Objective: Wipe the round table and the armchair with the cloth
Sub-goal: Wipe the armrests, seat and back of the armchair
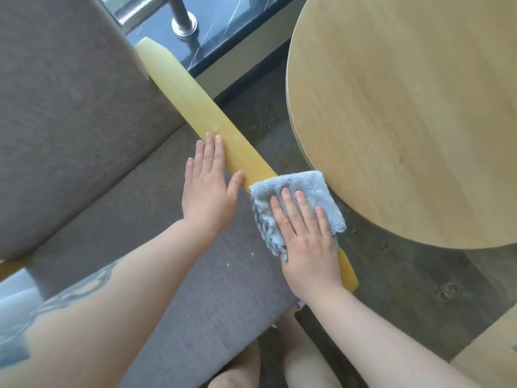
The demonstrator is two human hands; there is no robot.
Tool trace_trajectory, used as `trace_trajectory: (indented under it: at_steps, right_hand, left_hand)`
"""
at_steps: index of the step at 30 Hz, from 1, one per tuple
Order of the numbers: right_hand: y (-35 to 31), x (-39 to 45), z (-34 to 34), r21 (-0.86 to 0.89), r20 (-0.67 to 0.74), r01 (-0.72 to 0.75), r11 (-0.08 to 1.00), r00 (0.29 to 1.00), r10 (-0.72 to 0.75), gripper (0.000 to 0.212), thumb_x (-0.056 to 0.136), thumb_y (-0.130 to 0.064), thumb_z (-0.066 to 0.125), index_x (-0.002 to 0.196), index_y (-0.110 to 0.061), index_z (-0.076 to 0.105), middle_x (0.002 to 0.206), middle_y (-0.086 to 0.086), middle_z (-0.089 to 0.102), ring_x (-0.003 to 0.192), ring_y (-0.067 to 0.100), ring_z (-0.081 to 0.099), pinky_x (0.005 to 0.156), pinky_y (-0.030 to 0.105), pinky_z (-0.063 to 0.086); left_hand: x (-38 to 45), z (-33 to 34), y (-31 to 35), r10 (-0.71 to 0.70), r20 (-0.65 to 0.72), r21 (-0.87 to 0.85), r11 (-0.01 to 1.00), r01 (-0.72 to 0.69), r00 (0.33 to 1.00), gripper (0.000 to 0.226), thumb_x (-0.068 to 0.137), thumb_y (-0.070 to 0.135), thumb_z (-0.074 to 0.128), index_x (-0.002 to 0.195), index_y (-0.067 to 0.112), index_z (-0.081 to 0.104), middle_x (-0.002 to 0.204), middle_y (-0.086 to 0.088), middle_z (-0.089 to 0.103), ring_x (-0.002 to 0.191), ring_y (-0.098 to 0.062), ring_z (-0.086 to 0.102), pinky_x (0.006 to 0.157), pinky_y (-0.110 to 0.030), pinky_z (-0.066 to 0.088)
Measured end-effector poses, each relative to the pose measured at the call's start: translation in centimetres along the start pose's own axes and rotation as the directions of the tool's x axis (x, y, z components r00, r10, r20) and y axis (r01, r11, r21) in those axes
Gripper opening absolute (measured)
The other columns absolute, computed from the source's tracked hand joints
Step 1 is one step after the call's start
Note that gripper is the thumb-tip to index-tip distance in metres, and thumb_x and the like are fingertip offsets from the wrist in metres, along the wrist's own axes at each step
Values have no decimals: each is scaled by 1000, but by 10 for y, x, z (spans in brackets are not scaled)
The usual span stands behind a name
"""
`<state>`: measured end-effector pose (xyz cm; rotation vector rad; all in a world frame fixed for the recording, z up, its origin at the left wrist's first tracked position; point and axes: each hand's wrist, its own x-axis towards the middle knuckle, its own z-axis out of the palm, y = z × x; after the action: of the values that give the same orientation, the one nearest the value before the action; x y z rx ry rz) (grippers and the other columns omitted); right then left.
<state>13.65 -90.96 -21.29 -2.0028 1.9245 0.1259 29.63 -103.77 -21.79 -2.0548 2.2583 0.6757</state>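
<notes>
The grey armchair (84,130) fills the left side, and its yellow wooden armrest (193,99) runs diagonally from upper left to lower right. A folded light-blue cloth (302,189) lies on the armrest's near part. My right hand (305,242) presses flat on the cloth with straight fingers. Farther up, my left hand (209,186) rests flat against the armrest's inner side, fingers straight, thumb on the wood. The round light-wood table (414,113) stands at the right, its edge just beside the cloth.
A dark grey floor (405,289) shows between the chair and the table. A metal railing post (183,23) on a dark marble sill stands at the top. Another light-wood surface (492,354) appears at the bottom right corner. My knees are at the bottom.
</notes>
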Motion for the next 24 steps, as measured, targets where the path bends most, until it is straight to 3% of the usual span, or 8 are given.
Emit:
trace_trajectory:
  at_steps: [4,8,12,15,16,19,22,24]
  right_hand:
    - [11,-28,3,16,26,-14,1000,1000,13,108,60,-13,75,152,-21,19,160,-1,14,146,22,16,115,46,17]
    - [-10,28,-9,-46,-2,49,998,999,-49,97,68,-18,65,153,-19,17,160,1,12,147,22,12,115,45,16]
    - [-5,-19,-5,-65,17,19,998,1000,-18,89,71,-20,50,153,-19,15,161,2,9,146,25,15,115,47,18]
    - [-4,-11,-2,-76,9,16,997,1000,-15,99,65,-19,64,152,-17,17,159,5,16,145,27,18,114,48,18]
    - [-12,9,-5,-69,2,3,998,1000,-3,98,65,-18,64,152,-16,18,159,6,17,145,27,17,114,49,17]
    - [-36,58,-10,-100,-38,0,995,999,-4,84,74,-20,40,152,-15,10,160,5,11,147,26,11,115,48,15]
    - [-31,54,-10,-89,-3,55,995,998,-56,89,70,-16,51,152,-15,18,160,4,13,147,26,12,115,48,16]
    - [-18,42,-10,-104,3,131,986,991,-132,84,72,-21,45,152,-17,20,160,3,14,146,25,15,115,47,17]
  left_hand:
    - [-1,-2,3,-11,14,-21,1000,11,1000,70,100,42,33,153,20,-5,160,4,-13,146,-12,-13,117,-30,-8]
    - [0,3,5,-29,5,-43,999,29,1000,69,100,40,30,153,18,-9,159,3,-16,146,-13,-15,117,-31,-8]
    - [-2,-3,-1,3,52,-30,1000,-1,999,70,100,46,26,151,21,-15,157,6,-23,143,-10,-23,118,-31,-10]
    - [0,2,-4,30,50,-47,999,-28,998,67,98,50,14,150,21,-17,156,7,-25,140,-7,-27,118,-30,-12]
    - [1,5,-4,30,27,-53,998,-29,999,68,94,50,8,151,21,-15,156,6,-23,140,-7,-26,117,-30,-12]
    - [1,6,-5,30,0,-77,997,-30,1000,71,86,41,7,153,19,-4,157,5,-15,141,-7,-21,116,-29,-10]
    - [1,-2,-18,108,9,-50,993,-107,994,69,87,39,10,153,20,4,159,6,-7,144,-9,-13,118,-30,-7]
    - [7,-13,-39,234,19,-9,972,-234,972,64,93,42,19,153,20,17,159,5,11,147,-14,1,119,-32,-1]
